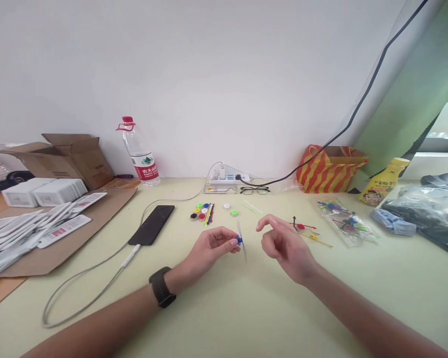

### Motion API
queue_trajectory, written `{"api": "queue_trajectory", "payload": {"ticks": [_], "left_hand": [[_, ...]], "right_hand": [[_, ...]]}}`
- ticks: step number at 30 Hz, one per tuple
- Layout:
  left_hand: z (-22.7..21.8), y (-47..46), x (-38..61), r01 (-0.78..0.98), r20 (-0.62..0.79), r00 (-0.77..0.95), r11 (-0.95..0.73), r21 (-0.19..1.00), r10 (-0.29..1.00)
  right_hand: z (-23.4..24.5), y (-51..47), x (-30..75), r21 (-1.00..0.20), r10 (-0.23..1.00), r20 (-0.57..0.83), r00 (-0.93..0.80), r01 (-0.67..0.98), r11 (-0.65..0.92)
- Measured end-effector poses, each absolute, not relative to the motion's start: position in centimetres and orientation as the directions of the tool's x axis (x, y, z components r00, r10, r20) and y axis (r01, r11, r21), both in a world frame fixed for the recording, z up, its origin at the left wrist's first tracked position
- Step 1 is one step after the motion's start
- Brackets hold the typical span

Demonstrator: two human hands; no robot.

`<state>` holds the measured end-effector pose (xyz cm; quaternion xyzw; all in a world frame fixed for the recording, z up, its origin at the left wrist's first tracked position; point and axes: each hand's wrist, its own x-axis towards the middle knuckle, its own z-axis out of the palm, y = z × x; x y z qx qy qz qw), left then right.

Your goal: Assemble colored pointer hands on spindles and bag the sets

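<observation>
My left hand, with a black watch on its wrist, pinches a small blue round piece with a thin pale stick through it, held just above the table. My right hand hovers a short way to the right of that piece, fingers loosely curled and apart, holding nothing. Beyond my hands lie small coloured round pieces and sticks, a green round piece and a pale green stick. To the right of my right hand lie red, black and yellow stick pieces.
A black phone on a cable lies at left. A clear bag of coloured parts is at right. At the back stand a water bottle, power strip, glasses, a striped bag. Cardboard and white packets fill the left.
</observation>
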<state>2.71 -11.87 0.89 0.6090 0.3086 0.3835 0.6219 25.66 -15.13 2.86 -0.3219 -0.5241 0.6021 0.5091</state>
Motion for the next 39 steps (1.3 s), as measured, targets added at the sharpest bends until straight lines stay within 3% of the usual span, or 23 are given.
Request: {"api": "queue_trajectory", "payload": {"ticks": [7,15,22,26,30,32,39], "left_hand": [[1.1,-12.0,2.8,-0.109,0.079,0.534,-0.024,0.994,0.842],[1.1,-12.1,2.7,-0.129,0.084,0.557,-0.014,0.992,0.826],[1.2,-12.2,2.8,-0.138,0.081,0.551,-0.005,0.99,0.831],[1.2,-12.2,2.9,-0.128,0.072,0.542,-0.002,0.992,0.837],[1.1,-12.1,2.8,-0.102,0.076,0.526,-0.026,0.994,0.847],[1.2,-12.1,2.7,-0.101,0.079,0.521,-0.031,0.994,0.85],[1.3,-12.2,2.8,-0.113,0.077,0.53,-0.019,0.993,0.845]], "right_hand": [[1.8,-14.7,24.3,-0.958,0.94,0.262,-0.219,0.062,0.281],[1.4,-15.1,24.2,-0.924,0.913,0.285,-0.291,0.17,0.342],[1.7,-15.0,24.3,-0.911,0.916,0.317,-0.247,0.189,0.367],[2.3,-15.1,24.8,-0.941,0.935,0.311,-0.173,0.084,0.328],[2.9,-15.4,25.6,-0.986,0.904,0.142,-0.402,-0.139,0.093],[3.0,-15.3,25.7,-0.983,0.887,0.126,-0.444,-0.176,0.052],[2.2,-14.4,24.7,-0.974,0.946,0.218,-0.241,0.012,0.227]]}}
